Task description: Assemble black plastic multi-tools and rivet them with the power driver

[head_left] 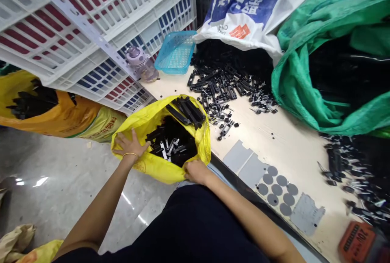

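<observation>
A yellow woven bag (163,172) stands with its mouth wide beside the table. Inside it lie small black parts with metal pins (167,147) and several long black plastic pieces (189,111) near the far rim. My left hand (131,146), with a thin bracelet at the wrist, rests on the bag's left rim, fingers spread and thumb apart. At the near right rim, my right hand (196,171) has its fingers closed round the folded edge of the bag. Its fingertips are partly hidden.
White crates (100,47) are stacked at left, above an orange bag (70,114). The table (252,127) bears a purple bottle (141,64), a blue basket (175,53), loose black parts (225,84), a green sack (304,108), grey discs (276,190) and a red battery (355,240).
</observation>
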### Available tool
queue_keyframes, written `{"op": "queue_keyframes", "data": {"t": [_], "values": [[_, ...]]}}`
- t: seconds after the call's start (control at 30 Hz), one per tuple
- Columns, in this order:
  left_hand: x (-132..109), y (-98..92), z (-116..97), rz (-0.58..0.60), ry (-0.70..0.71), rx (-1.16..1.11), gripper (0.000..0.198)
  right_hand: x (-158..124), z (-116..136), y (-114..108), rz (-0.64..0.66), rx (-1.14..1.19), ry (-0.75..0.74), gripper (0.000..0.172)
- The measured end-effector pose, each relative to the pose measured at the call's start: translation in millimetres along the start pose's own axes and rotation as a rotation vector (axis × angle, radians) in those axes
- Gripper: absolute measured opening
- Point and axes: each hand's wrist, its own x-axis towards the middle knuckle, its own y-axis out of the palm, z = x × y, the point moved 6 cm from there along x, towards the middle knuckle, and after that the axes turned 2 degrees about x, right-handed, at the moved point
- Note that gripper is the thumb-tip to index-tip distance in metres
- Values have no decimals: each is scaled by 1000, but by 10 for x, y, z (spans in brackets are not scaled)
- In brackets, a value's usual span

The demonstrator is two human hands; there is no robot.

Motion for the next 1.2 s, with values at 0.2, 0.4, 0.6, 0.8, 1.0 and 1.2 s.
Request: {"op": "queue_keyframes", "data": {"t": [0.2,0.4,0.6,0.8,1.0,1.2], "values": [[-21,-50,-230,-55,126,309,75,-453,220,-63,38,159,-494,16],[-210,-669,-1157,-366,504,75,64,-928,-181,-365,-449,466,-428,14],[-179,-1139,-2880,-336,977,-136,72,-1510,-1318,-445,-1020,697,68,19],[75,-1123,-4075,-182,855,-92,61,-2247,-2079,-649,-1350,682,346,26],[-94,-1026,-4316,-254,991,-111,39,-2649,-2726,-1808,-1491,247,529,21],[-382,-1261,-4082,-346,1236,-476,31,-2409,-3529,-2767,-1235,-188,856,40]]}}
